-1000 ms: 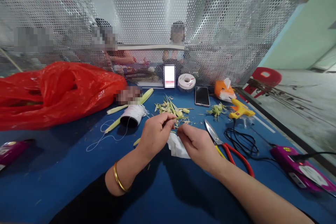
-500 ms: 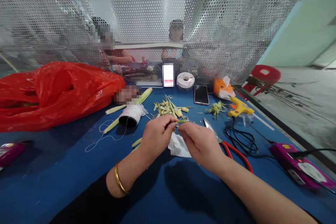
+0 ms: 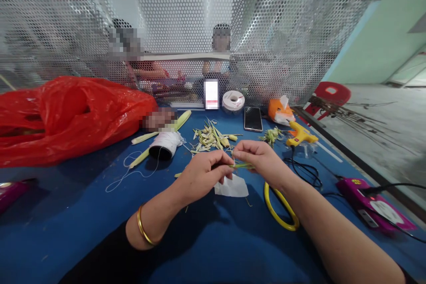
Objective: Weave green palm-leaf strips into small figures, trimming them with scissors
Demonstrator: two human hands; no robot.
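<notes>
My left hand pinches one end of a thin green plant strip between thumb and fingers. Something small and whitish shows at its fingertips, too small to name. My right hand has its fingers closed at the other side of the strip, with thumb and forefinger up against the left fingertips. Below the hands lies a white paper piece on the blue table. A yellow looped handle sticks out under my right forearm. Beyond the fingers is a pile of pale green plant scraps.
A thread spool and red plastic bag are at left. Rearward stand a ribbon roll, phone and tissue pack. At right are a yellow glue gun, its cord and a purple power strip. People sit behind the perforated screen.
My right hand has turned and shifted slightly right, and both hands sit a little lower, showing more of the green strip. The scissors' blade and red handles no longer show; a yellow handle does.
</notes>
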